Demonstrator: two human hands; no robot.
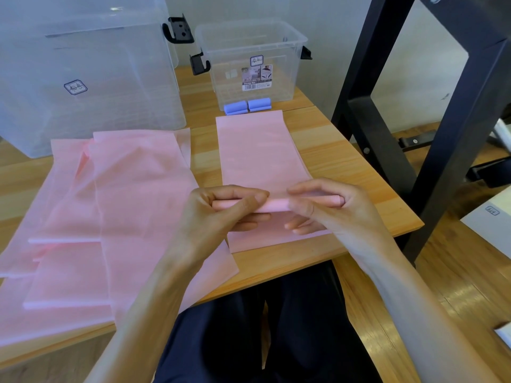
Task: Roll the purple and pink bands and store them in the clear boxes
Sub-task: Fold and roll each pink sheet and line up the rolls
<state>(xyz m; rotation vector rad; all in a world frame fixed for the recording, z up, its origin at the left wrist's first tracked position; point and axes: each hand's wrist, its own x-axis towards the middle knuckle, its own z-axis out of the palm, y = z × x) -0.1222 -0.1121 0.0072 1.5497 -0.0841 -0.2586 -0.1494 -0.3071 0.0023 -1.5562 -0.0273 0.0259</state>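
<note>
Head view, step in hand: both hands are rolling a pink band (260, 150) that is lying flat on the table (345, 150), its far end reaching almost to the small box (250, 62). The left hand (221, 214) is pinching the left part of the roll (272, 206) with curled fingers; the right hand (329, 208) is gripping the right part the same way. To roll well (a judgement): both hands should be turning evenly, keeping the roll tight and its ends square to the band's edges, so it is not coning.

Count:
- Pink band being rolled: one
- Pink bands in the loose pile (110, 211) at left: several overlapping, number not clear
- Purple rolls (247, 106), lying low at the small box's front wall (inside or just in front, cannot tell): two pairs seem to be showing
- Clear boxes: two, the small one and a big box (83, 78) at far left
- Hands: two
</note>
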